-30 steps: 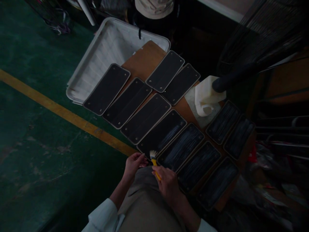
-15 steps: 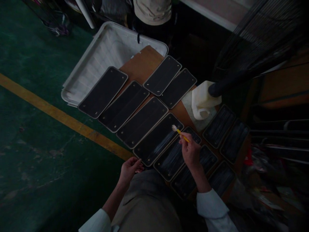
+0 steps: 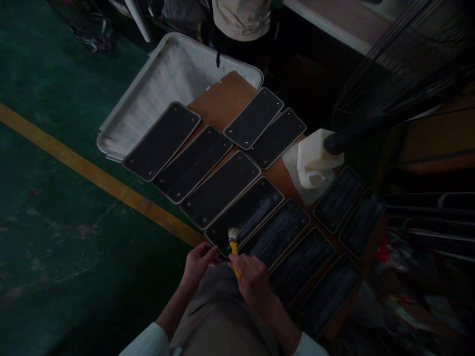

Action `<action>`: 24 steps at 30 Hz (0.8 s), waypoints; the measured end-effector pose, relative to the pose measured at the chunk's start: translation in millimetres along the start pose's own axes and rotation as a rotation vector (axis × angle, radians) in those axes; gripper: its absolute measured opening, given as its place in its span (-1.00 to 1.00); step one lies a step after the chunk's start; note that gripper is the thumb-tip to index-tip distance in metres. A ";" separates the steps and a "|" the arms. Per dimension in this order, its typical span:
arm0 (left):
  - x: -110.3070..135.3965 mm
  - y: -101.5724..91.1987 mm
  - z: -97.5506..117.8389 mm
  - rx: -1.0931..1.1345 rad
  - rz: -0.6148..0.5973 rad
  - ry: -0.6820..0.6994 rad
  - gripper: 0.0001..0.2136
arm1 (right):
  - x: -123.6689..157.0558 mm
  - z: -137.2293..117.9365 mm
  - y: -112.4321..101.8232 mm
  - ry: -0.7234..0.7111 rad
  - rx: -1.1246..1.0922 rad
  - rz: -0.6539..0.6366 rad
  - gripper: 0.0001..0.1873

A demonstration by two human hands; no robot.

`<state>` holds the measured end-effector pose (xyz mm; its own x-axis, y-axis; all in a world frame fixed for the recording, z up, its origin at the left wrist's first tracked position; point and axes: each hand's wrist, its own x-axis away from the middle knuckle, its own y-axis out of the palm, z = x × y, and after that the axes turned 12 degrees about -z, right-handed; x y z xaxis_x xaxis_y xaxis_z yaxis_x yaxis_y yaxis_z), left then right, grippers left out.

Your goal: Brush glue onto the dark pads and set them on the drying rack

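right hand grips yellow-handled, pale-bristled brush over black rectangular panel, while left hand pinches panel's near edge.

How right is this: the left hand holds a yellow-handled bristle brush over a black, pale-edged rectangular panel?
Wrong hand: the head view shows the right hand, not the left hand, holding the yellow-handled bristle brush over the black rectangular panel.

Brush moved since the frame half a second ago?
Yes. Judged against the white jug, the brush in the right hand has moved away from it, along the black panel to the end near the left hand.
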<state>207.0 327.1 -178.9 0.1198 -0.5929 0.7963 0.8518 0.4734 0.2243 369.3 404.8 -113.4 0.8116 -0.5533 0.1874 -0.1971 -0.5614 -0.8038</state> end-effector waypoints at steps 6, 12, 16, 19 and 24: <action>0.8 0.9 1.8 0.011 -0.001 0.004 -0.60 | -11.6 18.5 -9.4 0.307 -0.801 -0.010 -0.78; -0.8 -0.1 0.6 -0.008 -0.003 0.012 -0.58 | -46.7 91.3 -52.3 0.408 -0.730 0.300 -0.73; -2.6 -1.4 -2.9 -0.011 -0.005 0.014 -0.56 | -56.7 115.9 -77.9 0.351 -0.389 0.427 -0.72; -3.3 -3.2 -6.2 -0.014 -0.011 0.014 -0.58 | -61.0 123.8 -84.1 0.309 -0.150 0.423 -0.73; -3.4 -2.8 -6.1 -0.010 -0.009 0.027 -0.61 | -64.0 111.8 -64.0 0.195 0.188 0.312 -0.77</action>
<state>207.3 323.8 -185.7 0.1258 -0.6143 0.7790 0.8580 0.4616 0.2254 391.4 544.9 -137.1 0.6061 -0.7954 0.0076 -0.2986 -0.2363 -0.9246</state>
